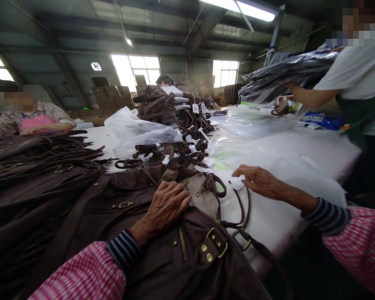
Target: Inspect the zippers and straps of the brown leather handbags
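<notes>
A dark brown leather handbag (150, 258) with brass buckles, rivets and a short zip lies in front of me. My left hand (164, 210) rests on its top edge, fingers bent over the rim by the pale lining, fingertips partly hidden. Over the table to the right, my right hand (262, 180) has its index finger stretched out apart from the thumb. Just below those fingers is a white tag (236, 183); whether they touch it I cannot tell. A thin brown strap (248, 208) curves beneath it, and a coiled strap with a metal clip (211, 183) hangs at the bag's mouth.
Brown bags (28, 187) are piled at left, with more bags and tagged straps (175, 108) behind. Clear plastic (137, 127) covers part of the white table (275, 233). One co-worker (40, 118) is at left; another (359, 75) at right holds plastic-wrapped goods (287, 71).
</notes>
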`<state>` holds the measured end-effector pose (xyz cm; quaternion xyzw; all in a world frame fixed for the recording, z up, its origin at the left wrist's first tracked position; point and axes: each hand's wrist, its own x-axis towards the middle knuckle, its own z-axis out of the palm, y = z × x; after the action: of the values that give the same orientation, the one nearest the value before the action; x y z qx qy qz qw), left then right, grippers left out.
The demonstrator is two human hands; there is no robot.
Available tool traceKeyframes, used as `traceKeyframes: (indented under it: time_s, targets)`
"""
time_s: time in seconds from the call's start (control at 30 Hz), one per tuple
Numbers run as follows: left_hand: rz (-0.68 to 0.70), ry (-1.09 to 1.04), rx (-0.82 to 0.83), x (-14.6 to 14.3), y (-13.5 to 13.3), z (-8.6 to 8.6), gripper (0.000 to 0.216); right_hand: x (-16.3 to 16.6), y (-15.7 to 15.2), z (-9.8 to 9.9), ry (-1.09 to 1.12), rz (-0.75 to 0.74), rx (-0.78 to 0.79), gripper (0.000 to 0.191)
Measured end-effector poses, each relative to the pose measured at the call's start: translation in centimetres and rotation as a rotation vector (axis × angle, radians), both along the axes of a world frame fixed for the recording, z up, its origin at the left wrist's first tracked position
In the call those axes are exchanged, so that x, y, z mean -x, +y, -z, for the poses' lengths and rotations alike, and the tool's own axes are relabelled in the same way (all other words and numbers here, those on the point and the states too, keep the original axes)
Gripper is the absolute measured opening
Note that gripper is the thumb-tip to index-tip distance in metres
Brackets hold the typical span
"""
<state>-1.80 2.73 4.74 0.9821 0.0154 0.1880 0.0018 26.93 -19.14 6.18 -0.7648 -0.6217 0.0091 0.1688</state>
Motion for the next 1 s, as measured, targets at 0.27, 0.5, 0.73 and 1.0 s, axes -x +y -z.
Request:
traceKeyframes:
  time_s: [0.27,0.5,0.73,1.0]
  targets:
    - [0.014,-0.001,-0.002,-0.1,0.1,0.1,0.035,-0.5,3.4,0.6,-0.278,-0.091,0.188,0.028]
    - [0.021,-0.048,-0.003,-0.2,0.0,0.5,0.036,-0.6,4.2,-0.5,-0.325,-0.296,0.176,0.021]
    - [0.025,-0.076,-0.038,0.0,-0.1,0.6,0.037,-1.7,6.0,-4.7,-0.103,-0.029,-0.177,0.022]
    - [0.025,-0.077,-0.056,-0.1,-0.2,0.6,0.038,4.3,4.2,-6.5,0.367,-0.102,-0.042,0.019]
